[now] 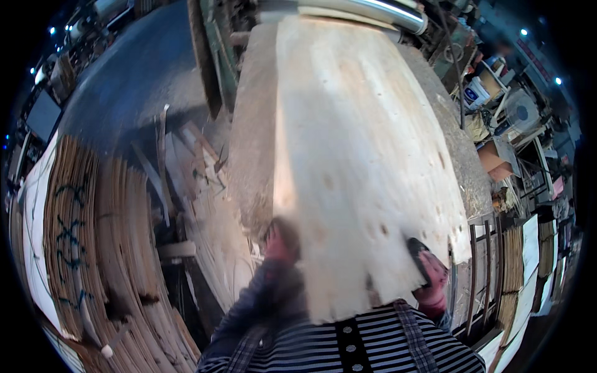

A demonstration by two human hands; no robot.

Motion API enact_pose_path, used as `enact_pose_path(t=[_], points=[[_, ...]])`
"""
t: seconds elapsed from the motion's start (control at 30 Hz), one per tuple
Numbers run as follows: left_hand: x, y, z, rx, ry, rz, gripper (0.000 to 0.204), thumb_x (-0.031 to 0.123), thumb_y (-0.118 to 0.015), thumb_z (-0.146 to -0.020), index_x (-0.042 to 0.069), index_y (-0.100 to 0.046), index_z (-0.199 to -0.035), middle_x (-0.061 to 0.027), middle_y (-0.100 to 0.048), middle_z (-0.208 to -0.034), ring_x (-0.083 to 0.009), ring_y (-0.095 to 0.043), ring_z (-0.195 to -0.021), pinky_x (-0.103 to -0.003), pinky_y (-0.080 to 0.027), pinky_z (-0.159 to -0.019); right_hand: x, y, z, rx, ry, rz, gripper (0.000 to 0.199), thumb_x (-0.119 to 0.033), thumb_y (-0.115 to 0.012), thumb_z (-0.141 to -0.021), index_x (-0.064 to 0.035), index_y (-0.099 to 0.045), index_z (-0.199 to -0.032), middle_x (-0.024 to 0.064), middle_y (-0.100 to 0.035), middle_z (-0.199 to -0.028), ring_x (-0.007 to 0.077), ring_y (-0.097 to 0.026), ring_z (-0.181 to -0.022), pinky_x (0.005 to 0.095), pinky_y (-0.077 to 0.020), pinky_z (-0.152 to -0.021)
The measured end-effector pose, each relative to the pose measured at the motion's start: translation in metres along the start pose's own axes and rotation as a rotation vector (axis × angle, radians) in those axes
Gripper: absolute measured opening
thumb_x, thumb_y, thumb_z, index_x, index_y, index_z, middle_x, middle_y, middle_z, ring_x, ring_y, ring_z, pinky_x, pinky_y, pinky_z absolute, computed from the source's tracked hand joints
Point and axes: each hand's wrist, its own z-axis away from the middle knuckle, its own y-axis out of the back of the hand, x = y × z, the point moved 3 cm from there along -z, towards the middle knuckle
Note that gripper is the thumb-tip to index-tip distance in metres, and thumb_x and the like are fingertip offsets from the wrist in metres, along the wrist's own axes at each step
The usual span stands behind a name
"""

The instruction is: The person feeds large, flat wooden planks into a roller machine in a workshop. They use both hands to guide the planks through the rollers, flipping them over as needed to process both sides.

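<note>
Thin veneer sheet (367, 155), pale wood with small dark knots, lies along the long desk (252, 143); runs from the person's chest at 6 o'clock up to a metal roller (373, 12) at 12 o'clock. Near edge of sheet ragged, overhanging toward the striped shirt (348, 348).

Left hand (280, 239), gloved and motion-blurred, clenched on the sheet's left near edge, about 7 o'clock of the sheet. Right hand (429, 270), gloved pink with dark palm, grasping the sheet's right near corner at about 5 o'clock, fingers curled over the edge.

Desk surface grey and rough, showing as a strip either side of the sheet.

At 9 o'clock: tall veneer stacks (93, 248) with dark scrawled marks on their edges. Between stacks and desk: loose wood offcuts (186, 168) on the floor.

At 3 o'clock: more stacked sheets (516, 261) standing on edge, cardboard box (494, 158), clutter of buckets and machinery toward 2 o'clock
</note>
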Motion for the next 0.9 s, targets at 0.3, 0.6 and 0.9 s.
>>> enact_pose_path(t=[0.3, 0.6, 0.9], points=[[0.062, 0.098, 0.012, -0.124, 0.199, 0.347, 0.056, 0.019, -0.055, -0.079, 0.001, -0.031, -0.127, -0.0249, -0.043, -0.116, -0.0381, -0.045, -0.103, -0.041, -0.038, -0.088, 0.061, -0.062, -0.133, -0.223, -0.018, 0.002, 0.062, -0.016, -0.067, -0.057, -0.0085, -0.048, -0.116, 0.0137, -0.053, -0.110, 0.0312, -0.052, -0.099, 0.0380, -0.0438, -0.082], [0.039, 0.097, -0.005, 0.011, 0.466, 0.930, 0.038, 0.016, -0.058, -0.081, -0.001, -0.050, -0.114, -0.0079, -0.058, -0.104, -0.0125, -0.052, -0.095, -0.025, -0.040, -0.083, 0.155, -0.180, -0.277, -0.067, 0.003, 0.005, 0.052, -0.022, -0.062, -0.070, -0.0139, -0.046, -0.119, 0.0091, -0.050, -0.116, 0.0285, -0.048, -0.105, 0.0373, -0.0413, -0.084], [0.021, 0.077, -0.013, -0.096, 0.329, 0.947, 0.044, 0.016, -0.056, -0.081, 0.000, -0.043, -0.121, -0.0106, -0.053, -0.112, -0.0158, -0.049, -0.102, -0.027, -0.038, -0.087, 0.100, -0.185, -0.205, -0.342, 0.054, -0.125, 0.079, -0.048, -0.055, -0.073, -0.0062, -0.024, -0.132, 0.0205, -0.025, -0.134, 0.0361, -0.022, -0.124, 0.0453, -0.0127, -0.104]])
